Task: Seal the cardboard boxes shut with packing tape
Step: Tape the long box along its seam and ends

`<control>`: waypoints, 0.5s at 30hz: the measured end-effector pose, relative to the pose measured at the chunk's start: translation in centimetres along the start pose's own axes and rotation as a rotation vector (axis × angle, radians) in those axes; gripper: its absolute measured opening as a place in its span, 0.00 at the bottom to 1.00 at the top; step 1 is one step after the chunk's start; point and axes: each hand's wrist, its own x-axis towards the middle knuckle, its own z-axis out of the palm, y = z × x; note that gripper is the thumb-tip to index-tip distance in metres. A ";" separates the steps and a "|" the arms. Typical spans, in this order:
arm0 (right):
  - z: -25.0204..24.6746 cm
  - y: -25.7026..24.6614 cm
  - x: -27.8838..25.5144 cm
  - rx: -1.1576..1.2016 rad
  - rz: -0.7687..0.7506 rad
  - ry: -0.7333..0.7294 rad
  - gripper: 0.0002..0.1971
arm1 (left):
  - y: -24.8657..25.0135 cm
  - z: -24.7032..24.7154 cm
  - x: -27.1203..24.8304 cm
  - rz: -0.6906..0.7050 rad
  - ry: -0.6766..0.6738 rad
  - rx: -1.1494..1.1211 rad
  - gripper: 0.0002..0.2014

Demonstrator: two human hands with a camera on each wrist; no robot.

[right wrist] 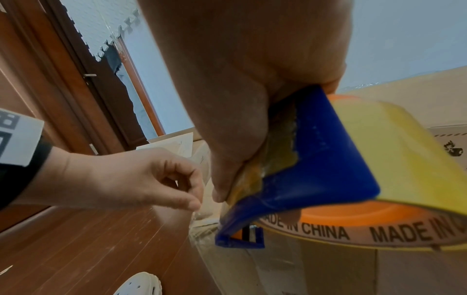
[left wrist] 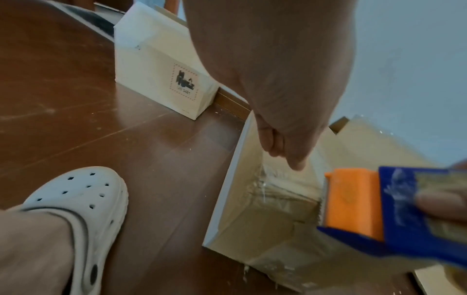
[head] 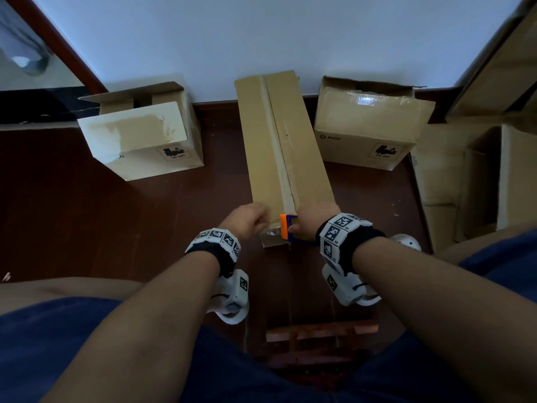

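Note:
A long cardboard box [head: 284, 141] lies lengthwise on the floor in front of me, with a strip of tape along its top seam. At the box's near end my right hand [head: 302, 219] grips a blue and orange tape dispenser [head: 288, 226] that carries a yellow tape roll [right wrist: 404, 159]. The dispenser's orange end [left wrist: 353, 201] sits at that end. Wrinkled clear tape [left wrist: 283, 185] wraps over the edge there. My left hand [head: 261, 219] is just left of the dispenser, fingers curled, thumb tip [left wrist: 295, 165] pressing down on that tape.
A pale box [head: 142, 135] with raised flaps stands at the back left. A PICO box [head: 369, 123] stands at the back right, against the wall. More cardboard [head: 479, 184] is stacked on the right. My white clogs [left wrist: 83, 199] rest on the wooden floor, and a wooden frame [head: 319, 335] is below me.

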 end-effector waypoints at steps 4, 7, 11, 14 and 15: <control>0.2 -0.1 -0.1 -0.017 -0.008 0.005 0.19 | 1.0 1.3 0.4 0.018 -0.051 -0.001 0.05; 0.3 -0.1 -0.2 -0.009 0.002 0.014 0.19 | 1.4 2.0 0.6 -0.031 -0.050 -0.018 0.07; 0.4 0.1 -0.3 0.002 -0.002 0.026 0.19 | 1.8 2.3 1.0 -0.084 -0.063 0.014 0.07; 0.6 0.5 -0.1 -0.004 -0.013 0.042 0.22 | 1.9 2.2 1.3 -0.112 -0.056 0.001 0.07; 0.7 0.6 0.0 0.005 -0.012 0.051 0.21 | 1.9 2.1 1.3 -0.116 -0.060 -0.007 0.07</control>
